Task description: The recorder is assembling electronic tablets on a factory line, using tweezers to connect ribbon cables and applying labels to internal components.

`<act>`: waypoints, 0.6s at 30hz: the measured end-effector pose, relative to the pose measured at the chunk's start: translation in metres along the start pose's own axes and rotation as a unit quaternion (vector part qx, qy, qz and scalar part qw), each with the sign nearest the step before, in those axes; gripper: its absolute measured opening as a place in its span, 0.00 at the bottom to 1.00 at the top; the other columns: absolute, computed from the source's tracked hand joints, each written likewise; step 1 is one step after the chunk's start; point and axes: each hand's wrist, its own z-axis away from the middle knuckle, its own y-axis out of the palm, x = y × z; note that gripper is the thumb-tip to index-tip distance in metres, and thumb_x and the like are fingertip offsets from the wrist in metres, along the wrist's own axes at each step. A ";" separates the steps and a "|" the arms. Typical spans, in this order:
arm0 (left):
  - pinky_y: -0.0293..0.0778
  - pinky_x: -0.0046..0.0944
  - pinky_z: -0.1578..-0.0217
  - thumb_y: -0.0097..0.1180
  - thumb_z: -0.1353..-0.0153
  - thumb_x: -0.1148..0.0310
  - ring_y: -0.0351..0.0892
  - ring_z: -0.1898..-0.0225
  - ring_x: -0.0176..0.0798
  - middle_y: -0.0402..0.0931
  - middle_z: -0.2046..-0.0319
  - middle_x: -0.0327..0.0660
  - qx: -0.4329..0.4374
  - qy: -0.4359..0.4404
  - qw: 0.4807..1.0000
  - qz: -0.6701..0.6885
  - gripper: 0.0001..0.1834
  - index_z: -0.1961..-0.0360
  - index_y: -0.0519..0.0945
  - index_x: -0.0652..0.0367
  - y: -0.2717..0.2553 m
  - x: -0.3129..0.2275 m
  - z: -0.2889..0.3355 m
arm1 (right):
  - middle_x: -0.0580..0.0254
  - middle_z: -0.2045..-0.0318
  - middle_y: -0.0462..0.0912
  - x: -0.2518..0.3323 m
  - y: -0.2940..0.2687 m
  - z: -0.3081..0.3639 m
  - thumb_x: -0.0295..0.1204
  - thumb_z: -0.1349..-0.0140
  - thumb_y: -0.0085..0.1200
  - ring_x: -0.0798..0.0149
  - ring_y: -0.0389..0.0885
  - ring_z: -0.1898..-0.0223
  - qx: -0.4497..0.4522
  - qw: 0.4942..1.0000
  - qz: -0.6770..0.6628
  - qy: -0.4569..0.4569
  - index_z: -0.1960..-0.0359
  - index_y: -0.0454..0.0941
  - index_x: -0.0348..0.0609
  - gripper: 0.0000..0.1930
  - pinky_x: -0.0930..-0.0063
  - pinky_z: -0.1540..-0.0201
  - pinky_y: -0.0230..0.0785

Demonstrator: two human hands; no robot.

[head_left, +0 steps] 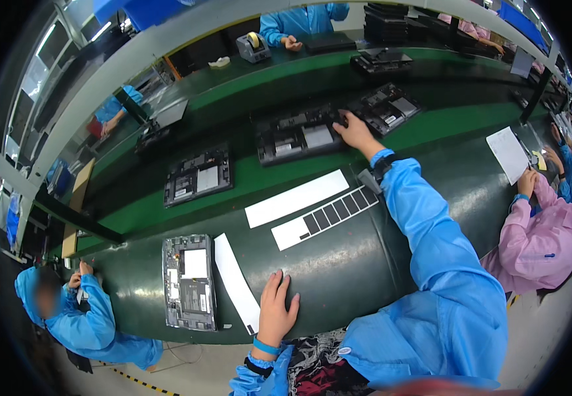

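Note:
My right hand (358,134) reaches across to the green belt, its thumb and fingers closed at the right edge of a black open device chassis (292,140), whose circuit boards and pale rectangular parts are exposed. My left hand (277,310) rests on the dark green bench with fingers stretched out, holding nothing. Beside it lies a long white strip (234,277) with a small black patch at its end. Left of that strip is another open device chassis (190,282). Ahead of my left hand are a plain white strip (296,198) and a sheet with a row of black rectangular stickers (339,212).
More open chassis sit on the belt, one at left (198,177) and one at right (391,109). A tape dispenser (253,47) stands across it. Co-workers in blue (95,317) and pink (537,237) work at either side. A metal frame (75,86) rises at left.

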 end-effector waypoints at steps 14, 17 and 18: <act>0.62 0.48 0.39 0.57 0.45 0.74 0.66 0.39 0.57 0.69 0.41 0.51 -0.020 -0.001 1.000 0.015 0.23 0.46 0.75 0.64 0.005 0.007 -0.004 | 0.46 0.55 0.81 -0.076 -0.080 0.007 0.27 0.52 0.65 0.46 0.77 0.48 -0.048 0.983 0.139 -0.107 0.51 0.77 0.41 0.23 0.58 0.38 0.62; 0.62 0.47 0.39 0.58 0.45 0.74 0.66 0.38 0.55 0.69 0.41 0.51 -0.025 -0.012 0.999 0.027 0.23 0.46 0.75 0.64 0.004 0.008 0.001 | 0.48 0.55 0.82 -0.058 -0.127 0.020 0.26 0.51 0.65 0.53 0.79 0.50 0.012 0.995 0.067 -0.071 0.51 0.79 0.40 0.22 0.65 0.45 0.69; 0.63 0.47 0.40 0.57 0.45 0.74 0.66 0.38 0.55 0.69 0.41 0.51 -0.026 -0.015 0.999 0.020 0.23 0.46 0.75 0.63 0.004 0.010 0.004 | 0.50 0.54 0.82 -0.071 -0.130 0.015 0.26 0.50 0.65 0.58 0.80 0.50 0.025 0.992 0.080 -0.097 0.50 0.79 0.40 0.22 0.68 0.45 0.68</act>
